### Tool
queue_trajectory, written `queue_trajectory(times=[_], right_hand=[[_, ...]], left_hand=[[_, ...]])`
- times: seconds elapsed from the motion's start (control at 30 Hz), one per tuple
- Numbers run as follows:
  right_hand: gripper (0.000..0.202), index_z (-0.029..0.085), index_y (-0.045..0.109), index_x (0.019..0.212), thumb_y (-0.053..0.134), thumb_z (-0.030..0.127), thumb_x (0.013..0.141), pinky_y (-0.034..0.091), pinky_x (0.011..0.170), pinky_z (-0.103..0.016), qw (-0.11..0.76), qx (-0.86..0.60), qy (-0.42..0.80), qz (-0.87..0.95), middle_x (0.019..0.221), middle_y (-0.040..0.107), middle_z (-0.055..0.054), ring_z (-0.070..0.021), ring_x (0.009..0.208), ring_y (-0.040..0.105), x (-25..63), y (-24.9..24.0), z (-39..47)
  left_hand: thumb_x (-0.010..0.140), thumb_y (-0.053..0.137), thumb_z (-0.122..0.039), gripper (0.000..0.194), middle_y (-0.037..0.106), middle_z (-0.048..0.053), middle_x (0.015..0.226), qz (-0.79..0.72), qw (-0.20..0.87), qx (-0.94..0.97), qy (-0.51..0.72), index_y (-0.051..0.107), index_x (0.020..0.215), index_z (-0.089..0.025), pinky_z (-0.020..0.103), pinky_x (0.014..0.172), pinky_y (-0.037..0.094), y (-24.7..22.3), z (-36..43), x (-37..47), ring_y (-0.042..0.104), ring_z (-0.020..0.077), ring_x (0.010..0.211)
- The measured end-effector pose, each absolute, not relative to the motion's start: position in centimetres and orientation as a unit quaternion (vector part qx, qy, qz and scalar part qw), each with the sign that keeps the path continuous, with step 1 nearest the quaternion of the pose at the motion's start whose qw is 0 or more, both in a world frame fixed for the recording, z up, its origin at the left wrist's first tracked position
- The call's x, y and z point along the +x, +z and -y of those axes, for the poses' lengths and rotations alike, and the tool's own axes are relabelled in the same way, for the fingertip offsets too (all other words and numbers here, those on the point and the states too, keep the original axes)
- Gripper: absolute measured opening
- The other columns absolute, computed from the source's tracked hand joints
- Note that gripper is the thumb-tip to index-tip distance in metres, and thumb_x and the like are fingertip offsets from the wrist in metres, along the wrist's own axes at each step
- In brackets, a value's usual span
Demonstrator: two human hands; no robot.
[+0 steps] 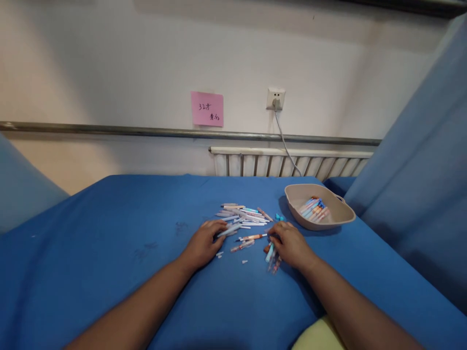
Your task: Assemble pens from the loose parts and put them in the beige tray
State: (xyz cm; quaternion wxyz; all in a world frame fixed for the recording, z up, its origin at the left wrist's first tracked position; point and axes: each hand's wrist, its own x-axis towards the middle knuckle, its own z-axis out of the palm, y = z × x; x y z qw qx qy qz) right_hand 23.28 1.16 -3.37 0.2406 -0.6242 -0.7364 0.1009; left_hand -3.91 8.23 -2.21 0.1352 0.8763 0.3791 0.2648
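My left hand (205, 245) rests on the blue cloth with its fingers curled round the end of a pale pen barrel (229, 230), at the left edge of a loose pile of pen parts (244, 214). My right hand (292, 243) is bent downward, fingertips together; what they grip, if anything, is hidden. Under and beside it lie several pen parts (270, 253), one light blue and others clear with pinkish prints. Between the hands lie an orange pen piece (251, 237) with a white tip and a clear patterned barrel (242, 246). Small white tips (244, 262) lie nearer me.
A beige basket (337, 216) holding several colourful pens (314, 210) stands right of the pile. Small teal pieces (279, 217) lie beside it. Behind the blue-covered table (109, 218) are a radiator (251, 164) and a plugged-in cable (283, 138). Blue curtains (412, 131) hang at both sides.
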Motion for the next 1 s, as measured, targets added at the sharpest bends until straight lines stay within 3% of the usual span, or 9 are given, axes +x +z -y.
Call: queue_trajectory(times=[0.23, 0.43, 0.7, 1.0], right_hand=[[0.022, 0.023, 0.063, 0.102, 0.056, 0.017, 0.082, 0.035, 0.084, -0.031, 0.247, -0.624, 0.099, 0.735, 0.105, 0.065, -0.003, -0.0209, 0.100, 0.053, 22.7, -2.7, -0.6], [0.026, 0.025, 0.061, 0.108, 0.055, 0.018, 0.084, 0.033, 0.089, -0.032, 0.238, -0.579, 0.105, 0.772, 0.106, 0.066, -0.002, -0.0194, 0.102, 0.053, 21.4, -2.7, -0.4], [0.018, 0.023, 0.065, 0.098, 0.061, 0.030, 0.082, 0.035, 0.079, -0.030, 0.186, -0.619, 0.118, 0.753, 0.093, 0.068, -0.003, -0.0200, 0.090, 0.058, 19.9, -2.6, -1.0], [0.013, 0.023, 0.066, 0.091, 0.054, 0.027, 0.087, 0.036, 0.075, -0.029, 0.182, -0.617, 0.114, 0.757, 0.092, 0.070, -0.005, -0.0204, 0.089, 0.060, 20.3, -2.4, -0.7]], left_hand=[[0.084, 0.051, -0.025, 0.022, 0.065, 0.007, 0.108, -0.396, 0.124, 0.864, 0.285, 0.063, 0.101, -0.019, 0.038, 0.093, 0.042, -1.7, -7.2, -3.7, 0.057, 0.0230, 0.103], [0.088, 0.047, -0.026, 0.022, 0.066, 0.004, 0.104, -0.383, 0.202, 0.860, 0.269, 0.063, 0.102, -0.022, 0.031, 0.087, 0.045, -1.4, -5.1, -2.5, 0.060, 0.0196, 0.097], [0.084, 0.050, -0.024, 0.023, 0.068, 0.004, 0.099, -0.407, 0.262, 0.836, 0.259, 0.066, 0.101, -0.020, 0.029, 0.081, 0.046, -1.5, -5.0, -1.9, 0.061, 0.0194, 0.091], [0.079, 0.055, -0.036, 0.029, 0.070, 0.004, 0.087, -0.462, 0.370, 0.742, 0.316, 0.065, 0.097, -0.015, 0.028, 0.068, 0.049, -2.4, -6.5, -2.4, 0.063, 0.0190, 0.076]])
